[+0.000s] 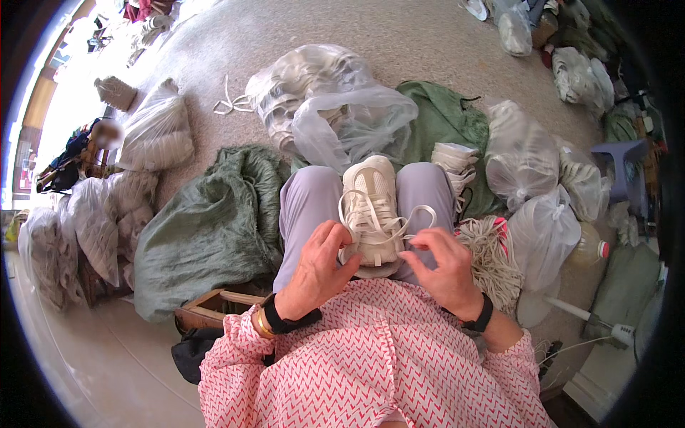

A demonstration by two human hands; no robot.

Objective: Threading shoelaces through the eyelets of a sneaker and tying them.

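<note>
A cream lace-up sneaker (372,194) rests between my knees, toe pointing away from me, its heel near my lap. White shoelace (427,210) loops out on both sides of its tongue. At the left of the ankle opening, my left hand (319,262) has curled fingers where one lace loop runs in; its thumb lies apart. My right hand (446,269) is bent at the other side, with the lace reaching its fingertips. Exactly how the fingers grip the lace is partly hidden.
Ahead lies an opened clear bag of shoes (314,82). Green cloth sacks (214,221) flank my legs. A bundle of loose laces (492,257) and stacked pale shoe parts (454,164) sit at my right. Tied bags (524,157) stand beyond, near a purple stool (622,167).
</note>
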